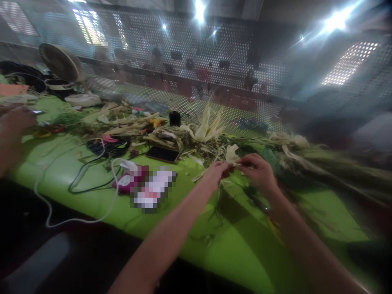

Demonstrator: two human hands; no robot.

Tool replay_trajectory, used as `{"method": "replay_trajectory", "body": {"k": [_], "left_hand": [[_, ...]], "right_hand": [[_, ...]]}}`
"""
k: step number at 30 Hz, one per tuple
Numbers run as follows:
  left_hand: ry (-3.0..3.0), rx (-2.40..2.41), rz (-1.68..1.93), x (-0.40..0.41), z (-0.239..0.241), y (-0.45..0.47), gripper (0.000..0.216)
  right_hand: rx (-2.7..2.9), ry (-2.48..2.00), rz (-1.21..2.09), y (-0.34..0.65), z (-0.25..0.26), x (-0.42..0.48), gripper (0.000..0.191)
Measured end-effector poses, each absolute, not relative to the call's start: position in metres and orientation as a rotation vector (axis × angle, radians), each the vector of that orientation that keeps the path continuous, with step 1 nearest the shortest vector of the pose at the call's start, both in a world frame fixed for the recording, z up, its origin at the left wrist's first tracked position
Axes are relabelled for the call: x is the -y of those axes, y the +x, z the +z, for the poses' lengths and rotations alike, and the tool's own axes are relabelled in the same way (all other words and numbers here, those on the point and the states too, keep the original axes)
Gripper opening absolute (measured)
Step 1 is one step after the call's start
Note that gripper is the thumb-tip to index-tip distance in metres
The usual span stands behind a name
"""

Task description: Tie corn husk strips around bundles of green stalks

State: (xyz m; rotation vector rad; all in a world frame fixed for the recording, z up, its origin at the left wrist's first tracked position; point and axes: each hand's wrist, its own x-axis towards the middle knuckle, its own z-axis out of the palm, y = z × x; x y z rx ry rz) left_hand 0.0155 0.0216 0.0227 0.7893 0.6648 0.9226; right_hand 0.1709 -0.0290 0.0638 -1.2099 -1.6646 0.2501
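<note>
Pinching a pale corn husk (232, 154) between them, the left hand (216, 171) and right hand (258, 169) meet over a green table (245, 245). A heap of husks (205, 128) crowds behind; a phone (162, 154) and cables (92, 163) lie left, near another person's hand (15, 120).

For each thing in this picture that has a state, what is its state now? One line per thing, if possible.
Left hand: closed on the pale husk piece.
Right hand: pinching the same husk piece.
Pale husk piece: held between both hands, above the table.
Phone: lying flat, screen dark.
Fan: upright; running or not cannot be told.
White cable: hanging over the table edge.
</note>
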Motion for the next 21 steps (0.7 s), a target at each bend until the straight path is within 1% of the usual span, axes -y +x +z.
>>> {"method": "replay_trajectory", "body": {"k": [2,5,9,14,21], "left_hand": [[0.747,-0.653,0.923,-0.020,0.023,0.016,0.006],[0.708,-0.620,0.902,-0.019,0.025,0.017,0.002],[0.654,-0.637,0.891,-0.017,0.031,0.017,0.007],[0.678,-0.628,0.918,-0.012,0.035,0.016,0.009],[0.791,-0.563,0.956,-0.010,0.033,0.017,0.006]], "right_hand": [[1.775,-1.196,0.140,0.171,0.063,0.029,0.012],[1.828,-1.203,0.059,0.171,0.060,0.028,0.010],[1.848,-1.225,0.029,0.173,0.058,0.026,0.011],[1.841,-1.311,0.080,0.174,0.058,0.025,0.013],[1.605,-1.407,0.201,0.166,0.053,0.026,0.010]]}}
